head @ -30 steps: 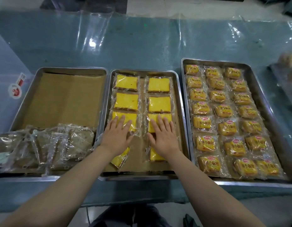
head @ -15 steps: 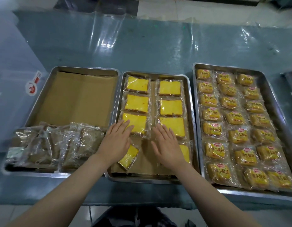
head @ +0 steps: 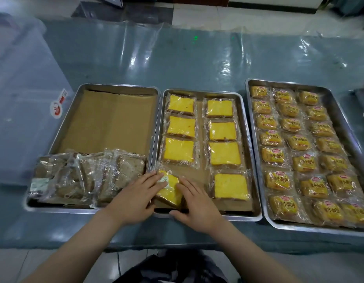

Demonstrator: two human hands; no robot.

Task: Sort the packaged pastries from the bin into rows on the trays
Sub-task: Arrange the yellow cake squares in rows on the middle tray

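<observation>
L hand (head: 136, 201) & R hand (head: 194, 205), fingers flat, press 1 tilted cake (head: 170, 189) between them; best squared under 3 above.

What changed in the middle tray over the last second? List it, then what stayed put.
Both hands drew back from the third-row yellow cakes toward the near edge. The left hand and right hand now touch the crooked front-left cake from either side. It remains askew. The other seven cakes, the brown packets and the small buns stayed put.
</observation>
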